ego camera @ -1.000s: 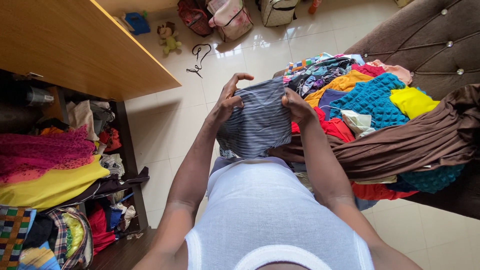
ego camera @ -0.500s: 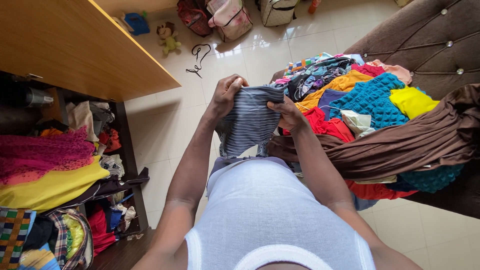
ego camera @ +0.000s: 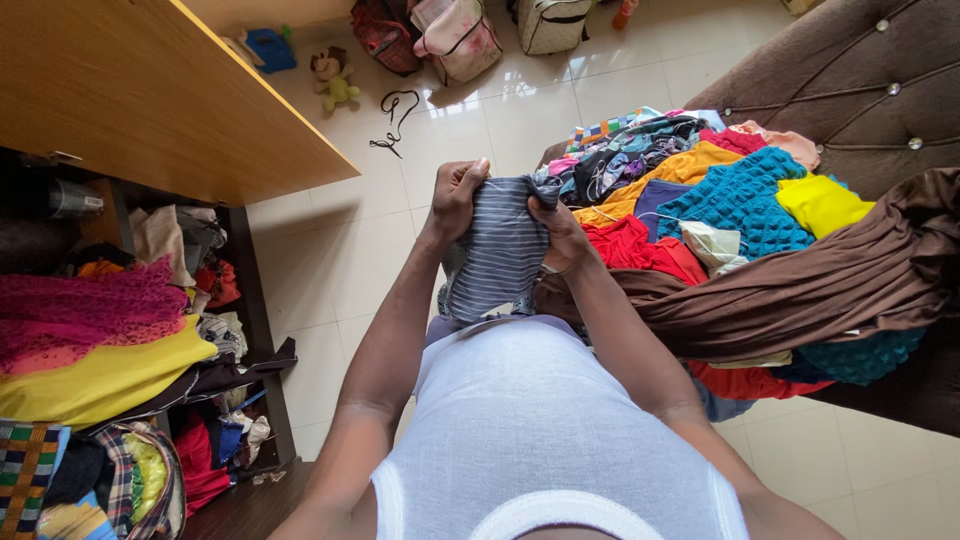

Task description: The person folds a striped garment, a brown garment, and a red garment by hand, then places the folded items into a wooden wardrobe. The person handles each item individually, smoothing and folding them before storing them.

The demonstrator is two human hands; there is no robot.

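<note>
Head view: a person looks down at both hands, raised in front of the chest over a tiled floor (ego camera: 330, 250).
Risk: the striped cloth (ego camera: 497, 250) hangs loose below the grip, so a slackened pinch on either side could let it slide down to the floor; its lower edge also hangs near the brown fabric (ego camera: 800, 290) and might snag there.
Left hand (ego camera: 458, 195): fingers curled shut, pinching the cloth's top left edge.
Right hand (ego camera: 560, 228): fingers closed on the cloth's top right edge, thumb pressed over it.
Cloth position: held upright between the two hands, just beside the clothes pile (ego camera: 720, 190) on the brown sofa (ego camera: 850, 80).
Surroundings: a wooden cupboard door (ego camera: 150, 90) stands open at the left, with shelves of mixed clothes (ego camera: 100, 340) below it.
</note>
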